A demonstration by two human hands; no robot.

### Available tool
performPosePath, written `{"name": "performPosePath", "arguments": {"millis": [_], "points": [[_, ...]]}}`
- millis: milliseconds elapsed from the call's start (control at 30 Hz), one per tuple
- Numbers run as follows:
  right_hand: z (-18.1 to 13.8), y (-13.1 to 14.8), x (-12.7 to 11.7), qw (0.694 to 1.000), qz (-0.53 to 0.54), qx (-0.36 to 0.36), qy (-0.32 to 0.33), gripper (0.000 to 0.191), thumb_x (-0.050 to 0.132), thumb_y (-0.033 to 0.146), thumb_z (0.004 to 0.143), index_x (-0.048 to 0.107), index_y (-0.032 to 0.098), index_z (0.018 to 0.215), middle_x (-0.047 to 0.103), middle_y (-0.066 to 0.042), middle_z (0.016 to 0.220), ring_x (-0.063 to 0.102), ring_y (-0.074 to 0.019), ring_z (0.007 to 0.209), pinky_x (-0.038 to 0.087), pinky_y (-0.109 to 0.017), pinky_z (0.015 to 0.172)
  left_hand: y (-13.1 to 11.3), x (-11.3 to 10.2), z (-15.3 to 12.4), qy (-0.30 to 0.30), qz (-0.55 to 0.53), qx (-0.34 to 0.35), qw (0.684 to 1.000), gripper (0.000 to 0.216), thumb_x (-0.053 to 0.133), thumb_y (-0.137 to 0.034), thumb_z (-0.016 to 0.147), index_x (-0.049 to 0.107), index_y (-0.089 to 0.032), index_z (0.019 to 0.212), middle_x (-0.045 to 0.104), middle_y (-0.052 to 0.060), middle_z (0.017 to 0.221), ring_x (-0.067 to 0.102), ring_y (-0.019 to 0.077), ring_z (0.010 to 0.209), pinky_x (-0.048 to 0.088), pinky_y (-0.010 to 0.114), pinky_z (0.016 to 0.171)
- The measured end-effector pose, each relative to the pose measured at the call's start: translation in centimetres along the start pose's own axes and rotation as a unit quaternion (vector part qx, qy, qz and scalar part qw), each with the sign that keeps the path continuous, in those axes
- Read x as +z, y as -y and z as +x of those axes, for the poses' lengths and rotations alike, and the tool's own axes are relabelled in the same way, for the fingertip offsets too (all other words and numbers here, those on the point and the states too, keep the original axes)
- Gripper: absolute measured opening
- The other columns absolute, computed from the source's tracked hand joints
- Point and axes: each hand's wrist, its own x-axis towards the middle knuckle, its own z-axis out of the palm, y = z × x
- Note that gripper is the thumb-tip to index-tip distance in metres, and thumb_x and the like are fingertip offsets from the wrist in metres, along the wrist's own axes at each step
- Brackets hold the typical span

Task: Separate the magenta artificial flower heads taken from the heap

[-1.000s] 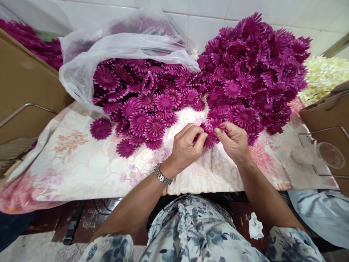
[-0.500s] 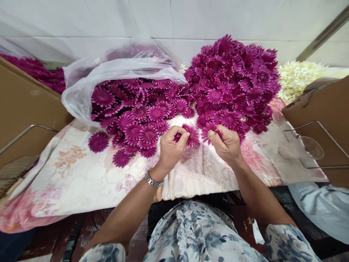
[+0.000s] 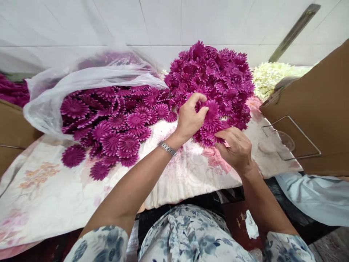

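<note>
Magenta flower head [image 3: 212, 109] sits pinched in the left hand [image 3: 191, 118] against the big magenta pile [image 3: 215, 80] at twelve o'clock, while the right hand [image 3: 236, 147] at five o'clock pinches petals [image 3: 219, 139] at the pile's edge.

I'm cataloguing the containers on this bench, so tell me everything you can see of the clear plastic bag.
The clear plastic bag is thin, cloudy-translucent film, crumpled and lying on its side on the floral cloth, at the left rear by the white tiled wall. Its mouth gapes toward the person, and flat magenta flower heads spill from it onto the cloth. More show dimly through the film. Neither hand touches it.
</note>
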Motion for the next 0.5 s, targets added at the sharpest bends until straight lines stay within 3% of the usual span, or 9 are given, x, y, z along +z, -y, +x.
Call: {"name": "performPosePath", "arguments": {"millis": [100,200,333,433,500], "points": [[-0.5,-0.3,-0.3,1.000,0.011,0.017,-0.004,0.016,0.056,0.006,0.079,0.061,0.021,0.083,0.067,-0.004,0.075,0.061,-0.0161,0.074,0.050,-0.030,0.068,1.4,1.8,1.5,0.092,0.046,-0.032,0.994,0.032,0.061,-0.018,0.074,0.064,-0.019,0.105,0.067,0.004,0.095,0.061,0.0174,0.082,0.046,0.032,0.081],[-0.8,-0.5,-0.4,0.998,0.044,0.046,-0.005,0.015,0.060,0.007,0.077,0.063,0.021,0.081,0.067,-0.004,0.077,0.062,-0.0165,0.076,0.052,-0.031,0.070,1.7,1.1,1.0,0.084,0.085,-0.041,0.992,0.039,0.061,-0.021,0.075,0.064,-0.021,0.114,0.068,0.004,0.094,0.061,0.0180,0.081,0.046,0.033,0.082],[-1.1,-0.2,-0.2,0.987,0.127,0.100,-0.003,0.011,0.064,0.010,0.077,0.066,0.020,0.081,0.067,-0.004,0.074,0.062,-0.0151,0.072,0.052,-0.029,0.065,0.3,-1.6,-1.7,0.069,0.045,-0.051,0.995,0.021,0.055,-0.018,0.079,0.070,-0.018,0.093,0.070,0.003,0.086,0.061,0.0143,0.077,0.047,0.027,0.076],[-1.1,-0.5,-0.1,0.965,0.196,0.173,0.005,0.005,0.065,0.016,0.078,0.068,0.020,0.078,0.067,-0.001,0.069,0.061,-0.0128,0.064,0.049,-0.026,0.059,-2.0,-4.6,-3.7,0.100,-0.016,-0.126,0.987,0.015,0.056,-0.018,0.080,0.071,-0.017,0.080,0.069,0.002,0.075,0.059,0.0115,0.065,0.047,0.025,0.063],[-1.0,-1.5,0.1,0.944,0.213,0.250,0.021,0.008,0.064,0.026,0.081,0.070,0.021,0.083,0.068,-0.001,0.071,0.061,-0.0126,0.063,0.049,-0.027,0.058,-3.7,-7.3,-4.7,0.046,-0.063,-0.136,0.988,0.013,0.061,-0.023,0.079,0.071,-0.019,0.084,0.069,0.003,0.078,0.060,0.0120,0.066,0.048,0.026,0.063]]}}
